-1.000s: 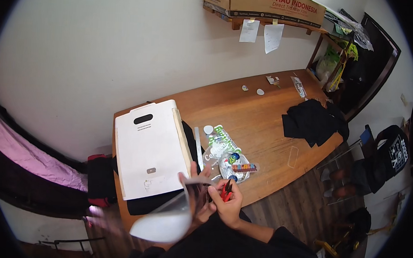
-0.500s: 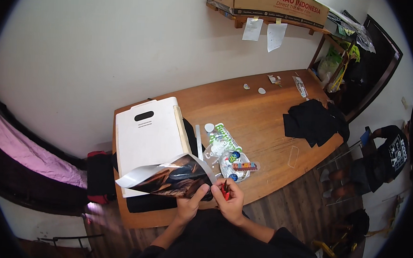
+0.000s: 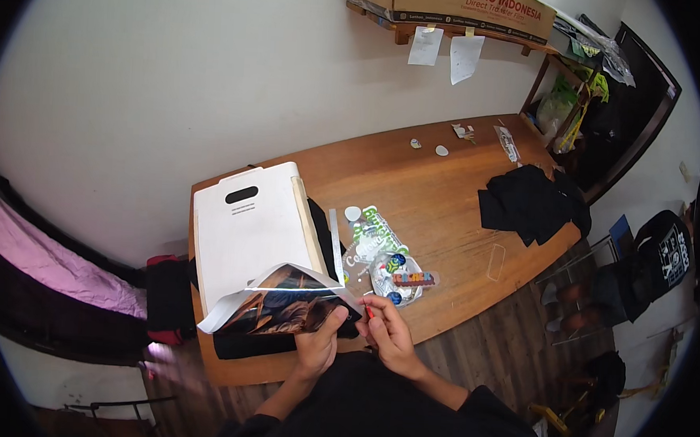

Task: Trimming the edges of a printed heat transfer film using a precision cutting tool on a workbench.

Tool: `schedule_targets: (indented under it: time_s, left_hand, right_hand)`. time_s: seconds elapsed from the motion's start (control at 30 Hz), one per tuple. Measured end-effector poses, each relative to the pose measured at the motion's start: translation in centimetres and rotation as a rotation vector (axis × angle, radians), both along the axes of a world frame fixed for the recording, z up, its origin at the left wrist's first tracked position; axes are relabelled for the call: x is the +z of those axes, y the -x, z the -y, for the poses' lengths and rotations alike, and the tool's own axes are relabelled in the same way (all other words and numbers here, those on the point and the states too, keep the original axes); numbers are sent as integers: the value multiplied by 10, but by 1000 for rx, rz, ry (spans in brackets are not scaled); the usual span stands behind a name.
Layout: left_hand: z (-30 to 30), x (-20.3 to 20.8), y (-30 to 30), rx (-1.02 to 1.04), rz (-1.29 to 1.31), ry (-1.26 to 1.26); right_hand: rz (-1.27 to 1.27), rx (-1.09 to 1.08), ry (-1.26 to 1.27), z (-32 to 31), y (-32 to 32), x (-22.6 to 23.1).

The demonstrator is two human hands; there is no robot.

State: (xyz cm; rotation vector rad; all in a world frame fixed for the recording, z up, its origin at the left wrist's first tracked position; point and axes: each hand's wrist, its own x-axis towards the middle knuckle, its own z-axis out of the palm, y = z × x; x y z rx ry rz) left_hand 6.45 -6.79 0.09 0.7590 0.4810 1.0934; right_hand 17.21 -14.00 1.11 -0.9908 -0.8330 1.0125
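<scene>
Head view, near to far: our left hand (image 3: 318,347) pinches the near edge of a glossy printed sheet (image 3: 286,302), thumb on top, while our right hand (image 3: 393,343) is closed around a small red-handled tool (image 3: 371,313) just beside the sheet's right end. Half a second ago both thumbs met at that end; now our right thumb has drawn away and the tool has tipped leftward, which we judge leaves the left hand carrying the sheet and the right working the tool. Whether the right fingertips still touch it, we cannot tell. The sheet hangs over the tabletop (image 3: 446,193) by its near left corner, its long axis running left to right, the pale-bordered left end curling and pointing toward the tabletop's left edge. Beneath and beyond it we have the white panel (image 3: 259,214); farther off, dark folded cloth (image 3: 525,208) lies by the tabletop's right edge.
</scene>
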Motion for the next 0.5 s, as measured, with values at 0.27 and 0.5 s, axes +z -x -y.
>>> schedule_targets:
  time_s: [0.27, 0.5]
  left_hand:
    - [4, 3, 3, 6, 12, -7]
    - [4, 1, 4, -12, 54, -65]
  right_hand:
    - [225, 2, 21, 4, 0, -12]
    - [254, -41, 32, 5, 0, -8]
